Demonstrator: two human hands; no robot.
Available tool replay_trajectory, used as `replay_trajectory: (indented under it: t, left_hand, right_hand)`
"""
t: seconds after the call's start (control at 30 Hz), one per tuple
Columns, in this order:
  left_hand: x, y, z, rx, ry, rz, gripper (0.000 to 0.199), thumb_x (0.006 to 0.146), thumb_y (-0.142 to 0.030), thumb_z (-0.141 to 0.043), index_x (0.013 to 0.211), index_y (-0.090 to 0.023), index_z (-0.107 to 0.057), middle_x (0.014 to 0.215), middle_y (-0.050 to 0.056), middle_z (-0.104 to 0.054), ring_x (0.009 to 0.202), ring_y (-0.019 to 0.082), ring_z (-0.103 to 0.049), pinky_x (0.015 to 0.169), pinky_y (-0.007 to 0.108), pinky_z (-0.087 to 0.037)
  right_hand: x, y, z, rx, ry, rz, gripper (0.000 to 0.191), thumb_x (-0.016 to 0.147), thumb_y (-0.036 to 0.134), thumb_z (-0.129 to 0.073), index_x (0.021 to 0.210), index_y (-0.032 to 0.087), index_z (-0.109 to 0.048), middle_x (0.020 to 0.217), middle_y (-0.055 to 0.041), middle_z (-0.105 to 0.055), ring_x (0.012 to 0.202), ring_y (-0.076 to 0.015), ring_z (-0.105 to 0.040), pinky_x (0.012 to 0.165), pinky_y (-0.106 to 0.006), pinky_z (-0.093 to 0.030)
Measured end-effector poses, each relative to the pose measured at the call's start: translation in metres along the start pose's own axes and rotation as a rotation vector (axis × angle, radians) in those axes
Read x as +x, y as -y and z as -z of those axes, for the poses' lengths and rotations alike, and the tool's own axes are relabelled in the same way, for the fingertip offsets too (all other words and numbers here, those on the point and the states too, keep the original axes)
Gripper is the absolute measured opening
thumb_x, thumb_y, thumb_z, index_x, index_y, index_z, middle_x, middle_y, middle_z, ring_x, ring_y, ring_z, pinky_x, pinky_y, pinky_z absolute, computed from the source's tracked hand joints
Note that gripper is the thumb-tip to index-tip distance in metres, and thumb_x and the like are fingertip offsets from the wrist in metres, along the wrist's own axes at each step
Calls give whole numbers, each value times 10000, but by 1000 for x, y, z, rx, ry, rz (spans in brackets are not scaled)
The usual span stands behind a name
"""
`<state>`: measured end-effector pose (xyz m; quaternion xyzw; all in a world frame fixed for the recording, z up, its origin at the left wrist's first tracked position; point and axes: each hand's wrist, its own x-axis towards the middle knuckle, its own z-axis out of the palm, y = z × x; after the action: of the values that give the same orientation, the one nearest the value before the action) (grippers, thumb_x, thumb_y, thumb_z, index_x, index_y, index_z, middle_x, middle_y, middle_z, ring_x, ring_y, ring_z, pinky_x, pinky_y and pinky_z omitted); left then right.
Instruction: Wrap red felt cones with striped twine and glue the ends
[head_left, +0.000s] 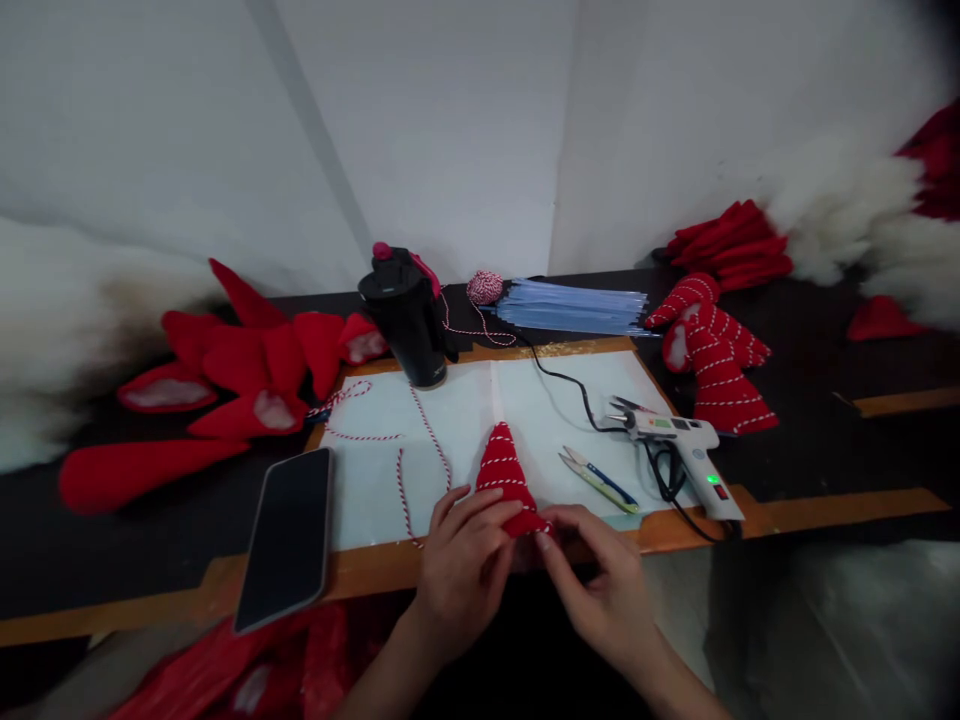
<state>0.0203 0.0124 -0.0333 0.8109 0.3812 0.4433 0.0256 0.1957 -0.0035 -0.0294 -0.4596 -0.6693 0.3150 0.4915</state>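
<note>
Grip: your left hand (461,575) and right hand (600,590) pinch the base of a red cone (504,470) banded with white stripes. Left fingers (469,510) press along its near left flank; right fingertips (559,530) meet the right corner of its base. The cone's long axis points away from you, tip forward, base at your fingers; neither hand is clearly nearer. The cone sits above the near edge of the white-topped board (390,565). To the right lie snips (600,480), then a glue gun (675,440) with a lit green lamp. To the left lie loose twine (431,445) and a phone (289,540). Behind stands a black tumbler (405,320). No brand or writing is legible.
</note>
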Motion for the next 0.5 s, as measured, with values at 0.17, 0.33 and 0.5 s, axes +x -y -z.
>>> replay_trajectory:
  t: [0.17, 0.33, 0.5]
  left_hand:
    - [13, -2, 1, -73, 22, -4, 219, 864, -34, -580, 1027, -180, -586, 912, 11, -736, 922, 144, -673, 1024, 374, -431]
    - [18, -8, -4, -105, 6, -17, 262, 836, 2, -590, 1036, -167, -570, 925, 24, -714, 895, 147, -653, 1009, 393, -433]
    - [17, -8, -7, -113, -4, 49, 251, 843, -42, -595, 1055, -172, -558, 912, 35, -695, 860, 175, -612, 821, 356, -472]
  right_hand:
    - [0, 1, -1, -70, -46, 24, 132, 907, 146, -556, 1013, 184, -627, 871, -25, -675, 762, -130, -639, 689, -214, -512]
    - [0, 1, -3, -93, -114, 40, 128, 902, 136, -549, 1002, 174, -620, 865, -36, -671, 759, -137, -646, 690, -215, -519]
    - [0, 2, -2, -17, -69, -12, 114, 914, 152, -550, 999, 188, -617, 870, -26, -663, 748, -124, -636, 678, -203, -516]
